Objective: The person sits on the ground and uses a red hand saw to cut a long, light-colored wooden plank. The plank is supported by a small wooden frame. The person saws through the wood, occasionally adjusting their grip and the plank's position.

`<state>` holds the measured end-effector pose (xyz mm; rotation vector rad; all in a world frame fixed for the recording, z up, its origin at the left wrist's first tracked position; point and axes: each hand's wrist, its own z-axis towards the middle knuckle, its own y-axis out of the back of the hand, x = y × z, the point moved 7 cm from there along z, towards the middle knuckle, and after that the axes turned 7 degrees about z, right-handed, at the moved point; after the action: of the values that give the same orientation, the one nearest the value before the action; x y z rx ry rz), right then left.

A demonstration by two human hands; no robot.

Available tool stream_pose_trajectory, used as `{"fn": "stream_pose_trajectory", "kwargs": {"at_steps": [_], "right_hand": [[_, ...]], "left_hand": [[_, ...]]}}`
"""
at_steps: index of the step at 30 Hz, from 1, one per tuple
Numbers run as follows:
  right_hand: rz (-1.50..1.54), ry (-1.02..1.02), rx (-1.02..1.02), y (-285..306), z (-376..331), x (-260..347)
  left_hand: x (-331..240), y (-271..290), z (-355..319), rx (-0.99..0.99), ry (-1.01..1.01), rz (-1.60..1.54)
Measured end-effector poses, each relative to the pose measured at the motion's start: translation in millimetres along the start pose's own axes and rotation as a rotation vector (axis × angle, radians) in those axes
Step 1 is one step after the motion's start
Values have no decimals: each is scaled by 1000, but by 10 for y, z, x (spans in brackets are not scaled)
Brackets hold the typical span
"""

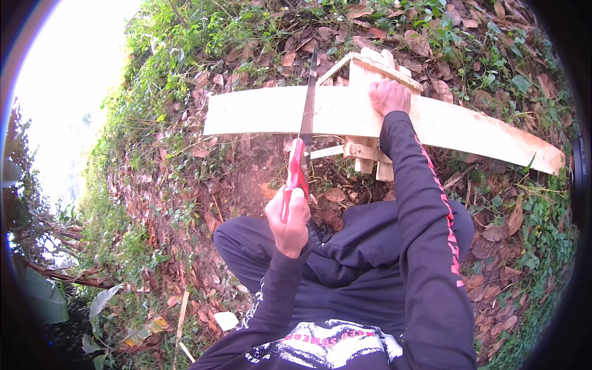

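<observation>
My left hand [288, 219] is wrapped round the red handle of a handsaw [308, 114]. Its long dark blade points away from me and crosses a pale wooden board [253, 112], left of the board's middle. I cannot tell how deep the teeth sit in the wood. The board lies crosswise on a small, rough wooden stool [364, 73], with both ends sticking out past it. Fingers curled at the board's far edge, my right hand [391, 97] grips and presses it over the stool. The stool's middle is hidden under the board.
I sit low with my dark-trousered legs [376, 237] bent close to the stool. Dry brown leaves [416, 43] and green weeds [240, 24] cover the ground around. Thin wood strips [182, 317] and a pale wood piece [226, 321] lie at the lower left.
</observation>
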<state>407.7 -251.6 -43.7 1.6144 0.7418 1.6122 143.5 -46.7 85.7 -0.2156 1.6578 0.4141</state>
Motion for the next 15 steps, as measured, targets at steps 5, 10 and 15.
{"fn": "stream_pose_trajectory", "kwargs": {"at_steps": [5, 10, 15], "right_hand": [[0, 30, -25, -7, -10, 9], [-8, -19, -12, -38, 0, -39], [-60, -15, 33, -87, 26, -47]], "left_hand": [[1, -25, 35, 19, 13, 24], [-30, -202, 334, 21, -84, 247], [-86, -51, -97, -7, -57, 326]]}}
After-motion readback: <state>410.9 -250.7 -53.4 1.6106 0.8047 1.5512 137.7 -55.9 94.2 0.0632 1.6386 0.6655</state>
